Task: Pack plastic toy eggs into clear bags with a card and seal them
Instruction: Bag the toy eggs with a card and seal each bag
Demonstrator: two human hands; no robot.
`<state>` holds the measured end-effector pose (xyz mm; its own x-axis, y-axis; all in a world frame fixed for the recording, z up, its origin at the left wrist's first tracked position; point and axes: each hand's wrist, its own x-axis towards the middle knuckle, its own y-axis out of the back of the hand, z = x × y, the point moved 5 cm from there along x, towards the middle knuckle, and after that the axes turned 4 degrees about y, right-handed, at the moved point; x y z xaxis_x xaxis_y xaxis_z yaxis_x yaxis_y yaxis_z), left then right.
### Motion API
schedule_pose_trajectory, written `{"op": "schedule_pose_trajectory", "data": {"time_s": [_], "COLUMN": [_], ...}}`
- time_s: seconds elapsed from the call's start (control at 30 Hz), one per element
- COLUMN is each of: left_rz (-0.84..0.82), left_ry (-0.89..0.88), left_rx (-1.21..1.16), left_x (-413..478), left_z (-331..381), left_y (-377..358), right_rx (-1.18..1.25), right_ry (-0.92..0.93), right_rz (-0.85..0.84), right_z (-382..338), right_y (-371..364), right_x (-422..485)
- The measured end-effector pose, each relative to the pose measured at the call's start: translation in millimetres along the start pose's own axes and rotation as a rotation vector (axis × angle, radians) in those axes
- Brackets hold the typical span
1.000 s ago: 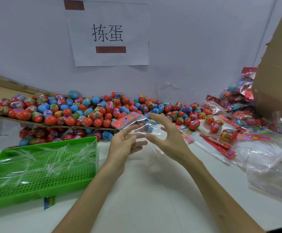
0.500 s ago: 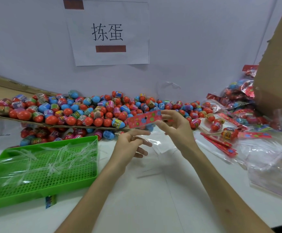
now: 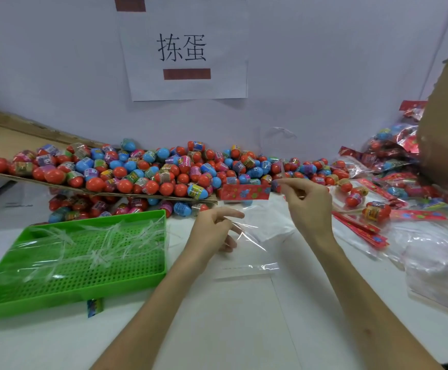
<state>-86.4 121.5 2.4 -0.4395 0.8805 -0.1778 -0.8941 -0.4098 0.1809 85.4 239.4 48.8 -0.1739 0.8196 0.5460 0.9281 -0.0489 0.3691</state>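
Observation:
A clear bag [image 3: 265, 225] with a red patterned card [image 3: 245, 192] across its top hangs over the white table. My right hand [image 3: 306, 209] pinches the card's right end and holds it level, just in front of the egg pile. My left hand [image 3: 212, 232] is lower and to the left, its fingers curled, pinching the loose clear film of the bag. Several red and blue plastic toy eggs [image 3: 164, 172] lie heaped on a cardboard sheet and on the table behind the hands. I see no egg inside the bag.
A green perforated tray [image 3: 97, 217] holding clear strips sits at the left. Another flat clear bag [image 3: 246, 268] lies under my hands. At the right are red-topped empty bags [image 3: 358, 229], packed bags [image 3: 393, 161], loose clear bags [image 3: 444, 263] and a cardboard box [image 3: 446, 116].
The bag's red card went from tilted to level and shifted right with my right hand. My left hand dropped lower, still on the clear film.

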Motion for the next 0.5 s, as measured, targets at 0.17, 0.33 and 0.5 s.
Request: {"op": "schedule_pose_trajectory", "data": {"time_s": [0.17,0.33,0.5], "left_rz": [0.050,0.056,0.043], "left_ry": [-0.007,0.054,0.078], "left_rx": [0.016,-0.031,0.007], "left_x": [-5,-18,-10], "left_z": [-4,-23,-6], "left_y": [-5,10,-2], "right_rx": [-0.010,0.084,-0.211], "right_ry": [0.390,0.619,0.777], "right_rz": [0.008,-0.214,-0.660], "right_z": [-73,-169,-215], "right_y": [-26,-112,-220], "right_x": [-11,-30,-80]}}
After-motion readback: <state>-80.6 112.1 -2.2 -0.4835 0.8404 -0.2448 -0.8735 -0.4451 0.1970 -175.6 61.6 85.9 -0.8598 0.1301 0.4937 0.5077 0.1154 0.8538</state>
